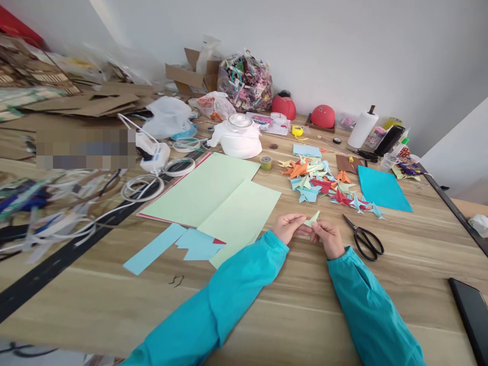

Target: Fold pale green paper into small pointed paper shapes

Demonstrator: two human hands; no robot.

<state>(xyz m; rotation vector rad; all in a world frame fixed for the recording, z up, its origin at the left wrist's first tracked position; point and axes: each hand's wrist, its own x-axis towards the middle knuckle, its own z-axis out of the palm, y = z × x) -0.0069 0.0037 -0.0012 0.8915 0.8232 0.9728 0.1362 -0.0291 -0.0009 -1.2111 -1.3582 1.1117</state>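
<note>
A small pale green folded paper crane (313, 219) is pinched between my two hands above the table. My left hand (288, 227) grips its left side with thumb and fingers. On the other side, my right hand (327, 236) pinches it near the base, and a pointed tip sticks up between them. Beyond my hands lies a pile of folded paper cranes (309, 182) in orange, red, blue and green. Black-handled scissors (364, 239) rest just right of my right hand. Large pale green sheets (240, 208) lie to the left, beside blue paper pieces (154, 249).
A bright blue sheet (383, 188) lies at the right, and a phone (468, 310) near the right edge. White cables (143, 188) coil on the left. Along the wall stand a white bundle (238, 137), a bag of colourful bits (246, 81) and a red pincushion (323, 116).
</note>
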